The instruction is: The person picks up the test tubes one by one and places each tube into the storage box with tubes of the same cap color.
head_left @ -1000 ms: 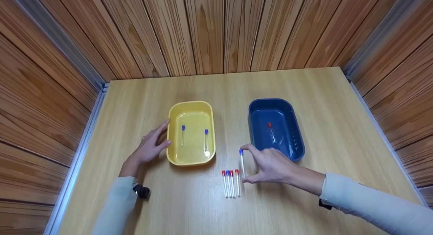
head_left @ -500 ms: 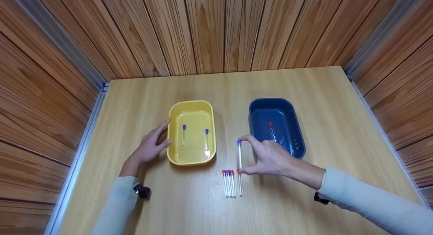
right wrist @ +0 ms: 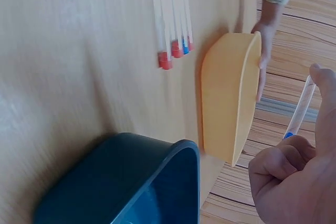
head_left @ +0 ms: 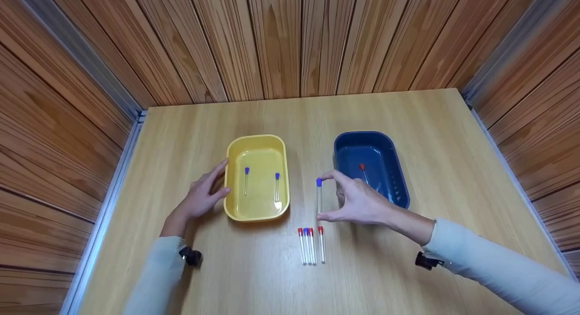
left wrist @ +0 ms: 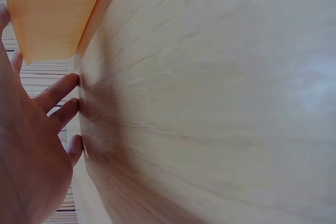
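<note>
My right hand pinches a blue-capped test tube lengthwise, index finger at the cap and thumb at the clear lower end. It is held above the table, between the two bins; the right wrist view shows the same tube between the fingers. My left hand rests against the left side of a yellow bin, its thumb and a finger at the rim. In the left wrist view its other fingers are spread at the tabletop. Two blue-capped tubes lie inside the yellow bin.
A dark blue bin stands at the right, partly behind my right hand, with a red-capped tube in it. Several red- and blue-capped tubes lie side by side in front. Wood-panelled walls enclose the table.
My right hand has moved away from the row of tubes, up and slightly left in the head view, carrying the blue-capped test tube. The left hand and the yellow bin have stayed almost still.
</note>
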Demonstrator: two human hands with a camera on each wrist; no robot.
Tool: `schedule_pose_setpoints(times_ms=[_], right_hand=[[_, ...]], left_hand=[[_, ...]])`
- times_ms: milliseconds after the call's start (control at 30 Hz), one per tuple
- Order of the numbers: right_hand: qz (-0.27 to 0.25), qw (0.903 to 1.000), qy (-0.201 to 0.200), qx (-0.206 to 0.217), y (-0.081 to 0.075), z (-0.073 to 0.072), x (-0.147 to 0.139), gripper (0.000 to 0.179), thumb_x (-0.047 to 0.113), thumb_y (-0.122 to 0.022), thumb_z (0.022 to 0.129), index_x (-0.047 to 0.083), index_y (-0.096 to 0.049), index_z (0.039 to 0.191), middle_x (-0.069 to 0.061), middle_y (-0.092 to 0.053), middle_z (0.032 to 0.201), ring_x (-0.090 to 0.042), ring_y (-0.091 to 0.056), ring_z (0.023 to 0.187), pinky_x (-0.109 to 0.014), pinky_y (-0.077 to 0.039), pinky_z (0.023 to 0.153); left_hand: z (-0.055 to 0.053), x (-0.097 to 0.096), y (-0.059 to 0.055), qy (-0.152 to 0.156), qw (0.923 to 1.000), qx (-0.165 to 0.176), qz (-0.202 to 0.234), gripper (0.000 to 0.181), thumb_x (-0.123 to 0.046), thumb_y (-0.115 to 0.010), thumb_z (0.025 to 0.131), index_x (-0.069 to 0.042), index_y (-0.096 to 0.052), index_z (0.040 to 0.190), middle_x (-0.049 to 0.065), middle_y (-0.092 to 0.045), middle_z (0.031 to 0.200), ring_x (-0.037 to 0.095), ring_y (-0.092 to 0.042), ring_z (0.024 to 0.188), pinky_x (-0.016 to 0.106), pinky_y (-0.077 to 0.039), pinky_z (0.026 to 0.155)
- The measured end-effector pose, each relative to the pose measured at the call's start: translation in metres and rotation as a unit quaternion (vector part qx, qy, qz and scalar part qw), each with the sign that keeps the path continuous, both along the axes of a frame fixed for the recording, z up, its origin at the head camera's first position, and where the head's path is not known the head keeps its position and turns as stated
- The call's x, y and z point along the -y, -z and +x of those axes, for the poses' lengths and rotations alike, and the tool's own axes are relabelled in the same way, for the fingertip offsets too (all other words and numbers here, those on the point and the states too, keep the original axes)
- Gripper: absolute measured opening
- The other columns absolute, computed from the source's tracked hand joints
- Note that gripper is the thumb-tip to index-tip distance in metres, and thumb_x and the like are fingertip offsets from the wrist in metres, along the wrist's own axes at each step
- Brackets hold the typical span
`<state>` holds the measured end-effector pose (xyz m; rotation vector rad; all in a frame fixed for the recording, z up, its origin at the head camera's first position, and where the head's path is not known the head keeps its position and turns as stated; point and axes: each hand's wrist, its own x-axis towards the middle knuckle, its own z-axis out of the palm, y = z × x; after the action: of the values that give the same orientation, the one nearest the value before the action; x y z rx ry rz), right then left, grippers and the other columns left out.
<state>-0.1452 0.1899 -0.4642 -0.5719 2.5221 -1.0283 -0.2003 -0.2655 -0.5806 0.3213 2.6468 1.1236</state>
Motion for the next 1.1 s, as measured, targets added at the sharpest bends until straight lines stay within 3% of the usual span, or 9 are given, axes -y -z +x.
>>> schedule_pose_setpoints(times_ms=[167, 400, 1100], right_hand=[[-0.02, 0.9996, 0.0, 0.017, -0.001, -0.005, 0.002, 0.081, 0.048, -0.094, 0.091, 0.02, -0.057, 0.158, 0.008, -0.045, 0.066, -0.01, -0.044, 0.054, -0.022, -0.03, 0.052], [-0.033, 0.9993, -0.002, 0.018, 0.0, -0.01, 0.011, 0.081, 0.045, -0.095, 0.091, 0.018, -0.058, 0.157, 0.01, -0.039, 0.063, -0.011, -0.037, 0.053, -0.023, -0.027, 0.052], [-0.043, 0.9988, -0.005, 0.025, -0.003, -0.036, 0.043, 0.086, 0.047, -0.094, 0.091, 0.019, -0.054, 0.162, 0.009, -0.04, 0.065, -0.013, -0.037, 0.056, -0.024, -0.027, 0.054]], left_hand=[[0.0, -0.001, 0.0, -0.002, 1.0, 0.003, 0.003, 0.085, -0.05, -0.064, 0.113, -0.041, -0.015, 0.182, 0.007, -0.038, 0.186, 0.044, -0.028, 0.174, 0.078, -0.012, 0.135], [0.001, -0.001, 0.001, -0.002, 0.9999, -0.015, 0.002, 0.086, -0.048, -0.066, 0.112, -0.034, -0.019, 0.182, 0.009, -0.042, 0.184, 0.046, -0.032, 0.172, 0.079, -0.016, 0.132], [0.002, -0.002, 0.0, -0.004, 1.0, 0.003, -0.002, 0.086, -0.054, -0.062, 0.112, -0.04, -0.013, 0.182, 0.007, -0.035, 0.187, 0.044, -0.026, 0.175, 0.079, -0.011, 0.136]])
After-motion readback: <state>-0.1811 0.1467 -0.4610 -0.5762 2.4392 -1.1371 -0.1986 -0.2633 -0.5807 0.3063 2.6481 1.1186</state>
